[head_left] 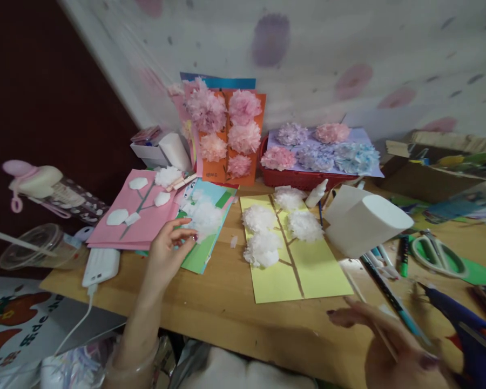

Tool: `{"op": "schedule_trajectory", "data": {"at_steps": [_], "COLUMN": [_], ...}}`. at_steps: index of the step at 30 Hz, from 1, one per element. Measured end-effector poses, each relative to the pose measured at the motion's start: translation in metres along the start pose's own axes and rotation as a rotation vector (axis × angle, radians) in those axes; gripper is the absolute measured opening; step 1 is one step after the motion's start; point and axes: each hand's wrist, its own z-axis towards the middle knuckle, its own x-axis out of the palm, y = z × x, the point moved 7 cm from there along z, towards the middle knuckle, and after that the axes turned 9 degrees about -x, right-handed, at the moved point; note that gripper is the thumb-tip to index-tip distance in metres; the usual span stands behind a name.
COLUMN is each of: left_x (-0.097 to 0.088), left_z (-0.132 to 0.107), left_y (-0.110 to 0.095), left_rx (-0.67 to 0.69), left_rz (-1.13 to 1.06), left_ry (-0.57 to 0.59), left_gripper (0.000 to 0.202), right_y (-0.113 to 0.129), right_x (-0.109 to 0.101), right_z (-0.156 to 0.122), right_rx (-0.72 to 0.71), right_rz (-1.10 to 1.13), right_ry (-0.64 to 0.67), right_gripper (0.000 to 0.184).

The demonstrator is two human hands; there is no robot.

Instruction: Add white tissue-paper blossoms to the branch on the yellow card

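Note:
My left hand (172, 246) has its thumb and fingers closed at the edge of a fluffy white tissue-paper flower (206, 217), over a blue and green sheet (198, 259). My right hand (397, 337), blurred at the lower right, has a thin pale stick (358, 287) between its fingers. Between the hands lies a yellow card (271, 283) with a brown branch drawn on it. Several white tissue flowers (263, 248) sit along that branch. At left, a pink card (105, 232) bears a grey branch, white paper pieces and one white flower (169, 176).
A white roll (364, 221) stands right of the yellow card, near a glue bottle (317, 193). Scissors (439, 254), pens and a blue glue gun (465, 324) lie at right. Flower-covered orange card (214, 173) and red basket (283, 178) stand behind. A cup (36, 248) and power bank (100, 266) are left.

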Motion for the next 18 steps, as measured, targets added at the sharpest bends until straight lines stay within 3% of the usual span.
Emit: {"op": "schedule_trajectory", "data": {"at_steps": [3,7,12,18], "left_x": [0.025,0.069,0.098,0.104], "left_z": [-0.02,-0.044,-0.056,-0.055], "left_y": [-0.001,0.01,0.029,0.031], "left_rx": [-0.102,-0.262,-0.337,-0.307], "left_rz": [-0.288,-0.497,-0.562,-0.485], "left_ry": [0.221,0.459,0.565,0.603], "left_gripper": [0.05,0.051,0.05,0.045], "right_y": [0.007,0.0,-0.012,-0.014], "right_x": [0.025,0.073,0.1,0.106], "right_z": [0.007,-0.007,-0.031,-0.032], "right_rx": [0.059,0.329,0.554,0.64], "right_rz": [0.256,0.462,0.598,0.643], "right_ry": [-0.011,0.072,0.093,0.102], "right_gripper": [0.066,0.06,0.059,0.059]}}
